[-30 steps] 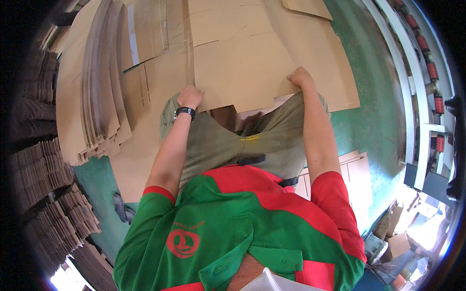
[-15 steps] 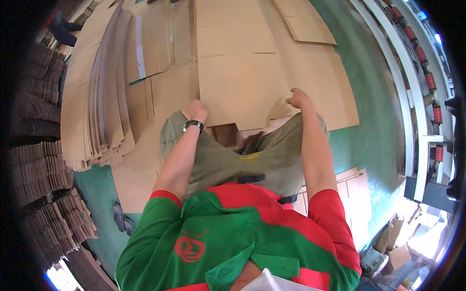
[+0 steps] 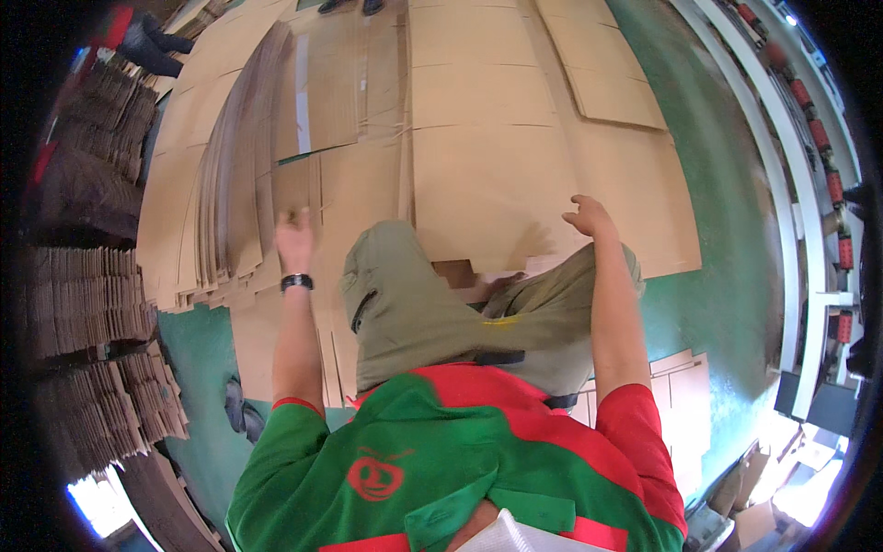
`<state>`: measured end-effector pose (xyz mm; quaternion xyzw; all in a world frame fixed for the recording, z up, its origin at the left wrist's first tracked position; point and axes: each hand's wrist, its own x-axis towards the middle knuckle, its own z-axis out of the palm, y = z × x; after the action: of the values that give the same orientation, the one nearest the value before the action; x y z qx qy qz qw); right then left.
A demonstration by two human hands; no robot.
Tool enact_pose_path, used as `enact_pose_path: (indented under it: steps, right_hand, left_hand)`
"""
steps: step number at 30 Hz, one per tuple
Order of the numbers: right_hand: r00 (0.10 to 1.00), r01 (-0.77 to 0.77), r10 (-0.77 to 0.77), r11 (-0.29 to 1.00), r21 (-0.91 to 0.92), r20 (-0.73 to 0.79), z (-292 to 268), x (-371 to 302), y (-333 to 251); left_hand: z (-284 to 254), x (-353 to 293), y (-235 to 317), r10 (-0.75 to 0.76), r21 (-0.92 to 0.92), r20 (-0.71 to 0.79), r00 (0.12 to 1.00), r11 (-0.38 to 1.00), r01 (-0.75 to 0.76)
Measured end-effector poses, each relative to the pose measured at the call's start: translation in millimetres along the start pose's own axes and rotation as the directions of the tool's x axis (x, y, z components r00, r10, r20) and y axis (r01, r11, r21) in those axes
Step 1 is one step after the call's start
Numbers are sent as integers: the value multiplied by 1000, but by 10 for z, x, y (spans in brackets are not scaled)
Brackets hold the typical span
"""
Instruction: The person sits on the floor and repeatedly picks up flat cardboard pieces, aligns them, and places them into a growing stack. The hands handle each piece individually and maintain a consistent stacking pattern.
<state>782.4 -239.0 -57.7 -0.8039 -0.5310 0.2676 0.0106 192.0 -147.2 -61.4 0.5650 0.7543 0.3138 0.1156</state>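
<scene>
A large flat cardboard sheet with slits lies in front of my knees. Just above its near right part is my right hand, holding nothing, fingers apart, its shadow falling on the board. My left hand, with a dark watch on the wrist, is out to the left of my knee. Motion smears its fingers, so their grip is unclear. It is nearest a fanned stack of cardboard sheets on its left, with more flat cardboard beneath and beside it.
Another cardboard piece lies at the far right. Bundled cardboard stacks stand along the left. A white-framed roller conveyor runs down the right over the green floor. Another person's legs show at far left; dark shoes at the top.
My left hand has left the left edge of the middle cardboard sheet and swung left toward the fanned stack. My right hand stays over the sheet's right part. The whole view has shifted slightly.
</scene>
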Motion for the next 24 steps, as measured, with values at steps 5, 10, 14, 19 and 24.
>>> enact_pose_path:
  steps: [5, 10, 14, 19, 24]
  right_hand:
    - [999, 35, -35, 998, 57, -2, -23, -52, -42]
    - [993, 121, -121, 992, 46, 7, 51, -7, 16]
    - [982, 187, -189, 980, -71, -18, 104, 58, 55]
    - [993, 113, -112, 993, -20, 27, 111, 50, 18]
    - [989, 151, -151, 989, -3, 2, 100, -6, -29]
  left_hand:
    - [-961, 356, -884, -5, 124, -336, 942, 991, 50]
    - [-1507, 399, -1470, -200, -39, -392, 898, 979, 202]
    - [-1731, 451, -1771, -142, 156, -568, 811, 949, 275]
    - [-1974, 630, -1929, -191, 84, -636, 748, 946, 313]
    - [-2222, 1115, -2261, -416, 51, -579, 701, 840, 541]
